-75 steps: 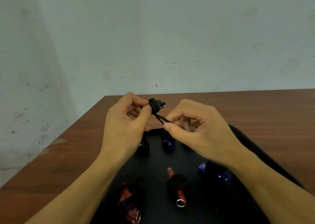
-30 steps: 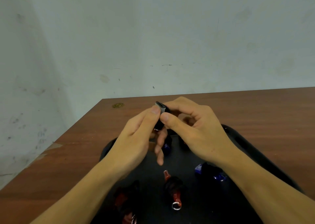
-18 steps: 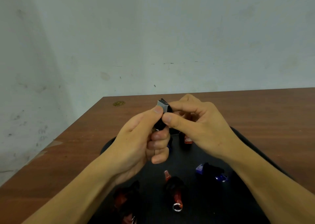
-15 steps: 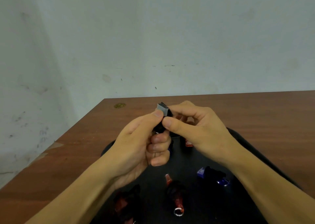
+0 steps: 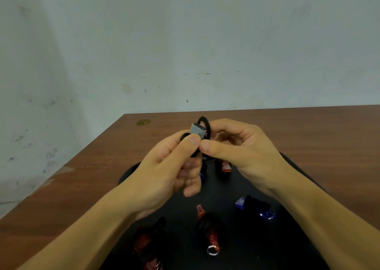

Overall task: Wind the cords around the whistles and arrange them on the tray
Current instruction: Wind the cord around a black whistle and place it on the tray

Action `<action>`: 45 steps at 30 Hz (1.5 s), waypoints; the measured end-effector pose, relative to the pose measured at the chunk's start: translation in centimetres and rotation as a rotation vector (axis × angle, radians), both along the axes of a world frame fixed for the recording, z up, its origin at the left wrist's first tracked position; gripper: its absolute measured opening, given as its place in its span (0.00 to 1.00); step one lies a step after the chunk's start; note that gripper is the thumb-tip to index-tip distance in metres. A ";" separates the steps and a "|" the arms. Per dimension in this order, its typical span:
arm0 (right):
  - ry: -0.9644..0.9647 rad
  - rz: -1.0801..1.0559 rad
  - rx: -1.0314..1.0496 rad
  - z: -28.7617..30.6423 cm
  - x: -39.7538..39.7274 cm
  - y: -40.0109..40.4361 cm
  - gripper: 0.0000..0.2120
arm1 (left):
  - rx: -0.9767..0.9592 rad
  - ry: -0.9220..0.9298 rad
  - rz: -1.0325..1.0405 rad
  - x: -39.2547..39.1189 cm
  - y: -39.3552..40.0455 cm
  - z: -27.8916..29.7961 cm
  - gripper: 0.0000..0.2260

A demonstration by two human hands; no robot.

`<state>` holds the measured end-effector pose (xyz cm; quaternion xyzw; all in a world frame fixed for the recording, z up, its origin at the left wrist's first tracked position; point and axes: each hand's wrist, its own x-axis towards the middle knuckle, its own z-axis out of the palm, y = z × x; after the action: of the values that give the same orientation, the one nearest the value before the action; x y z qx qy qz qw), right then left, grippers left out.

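Left hand (image 5: 164,171): thumb and curled fingers pinch black whistle (image 5: 197,130), mouthpiece up. Right hand (image 5: 242,154): thumb and forefinger pinch black cord (image 5: 205,123), looped just behind the mouthpiece. Below, on black tray (image 5: 292,247): wound whistles, apparently red and blue.

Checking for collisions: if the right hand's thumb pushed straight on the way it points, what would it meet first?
Probably the left hand's thumb tip: the right hand's thumb points left, almost touching it, just below the black whistle.
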<state>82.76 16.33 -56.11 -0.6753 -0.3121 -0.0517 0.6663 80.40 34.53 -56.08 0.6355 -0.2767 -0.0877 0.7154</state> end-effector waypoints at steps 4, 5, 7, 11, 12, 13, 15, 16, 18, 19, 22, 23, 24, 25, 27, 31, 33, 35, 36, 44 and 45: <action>0.133 0.080 0.097 0.1 -0.2 0.1 0.10 | 0.065 -0.124 0.024 0.4 0.2 -0.1 0.10; 0.190 0.106 0.134 0.2 -0.2 0.1 0.09 | 0.090 -0.147 0.034 0.4 0.3 -0.1 0.10; 0.285 0.145 0.204 0.5 -0.3 0.0 0.07 | 0.182 -0.228 0.088 0.4 0.4 -0.3 0.09; 0.295 0.106 0.199 0.8 -0.4 0.0 0.05 | 0.473 -0.446 0.258 -0.1 0.4 -0.4 0.11; 0.265 0.081 0.165 0.7 -0.4 0.0 0.06 | 0.538 -0.495 0.288 -0.1 0.4 -0.5 0.12; 0.217 0.052 0.119 0.6 -0.3 0.0 0.06 | 0.599 -0.545 0.305 -0.1 0.4 -0.5 0.12; 0.076 -0.014 0.006 0.4 -0.3 0.0 0.06 | 0.699 -0.632 0.319 -0.1 0.5 -0.5 0.11; -0.020 -0.060 -0.065 0.4 -0.3 0.0 0.07 | 0.732 -0.663 0.325 0.0 0.5 -0.5 0.10; -0.235 -0.160 -0.236 0.4 -0.6 -0.2 0.06 | 0.758 -0.689 0.328 0.1 0.6 -0.5 0.06; -0.337 -0.201 -0.315 0.5 -0.7 -0.3 0.05 | 0.748 -0.685 0.326 0.1 0.6 -0.5 0.04; -0.586 -0.291 -0.475 1.0 -0.7 -0.8 0.01 | 0.667 -0.613 0.312 0.0 0.5 -0.5 0.08; -0.645 -0.307 -0.503 1.2 -0.6 -0.9 0.01 | 0.635 -0.575 0.302 -0.1 0.5 -0.4 0.11; -0.693 -0.315 -0.519 1.3 -0.6 -0.9 0.01 | 0.596 -0.536 0.291 -0.3 0.4 -0.4 0.12; -0.727 -0.320 -0.525 1.4 -0.6 -1.0 0.02 | 0.551 -0.500 0.277 -0.4 0.4 -0.3 0.13; -0.760 -0.324 -0.526 1.6 -0.7 -1.1 0.02 | 0.486 -0.468 0.256 -0.6 0.4 -0.2 0.10; -0.778 -0.308 -0.572 1.8 -0.8 -1.4 0.01 | 0.392 -0.346 0.208 -0.2 0.4 -0.4 0.08; -0.752 -0.281 -0.578 1.8 -1.0 -1.5 0.02 | 0.309 -0.253 0.160 0.3 0.6 -0.5 0.07; -0.724 -0.258 -0.578 1.8 -1.1 -1.5 0.04 | 0.270 -0.206 0.113 0.5 0.6 -0.5 0.05; -0.711 -0.252 -0.578 1.8 -1.0 -1.5 0.04 | 0.252 -0.186 0.091 0.6 0.5 -0.6 0.05; -0.600 -0.234 -0.497 1.5 -1.0 -1.6 0.04 | 0.129 -0.059 0.070 0.7 0.3 -0.6 0.05; -0.589 -0.241 -0.482 1.5 -1.0 -1.6 0.05 | 0.120 -0.045 0.060 0.6 0.3 -0.6 0.05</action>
<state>81.79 14.71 -54.64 -0.8003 -0.4116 -0.2460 0.3601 81.02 34.84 -56.64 0.6870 -0.2680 -0.0684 0.6719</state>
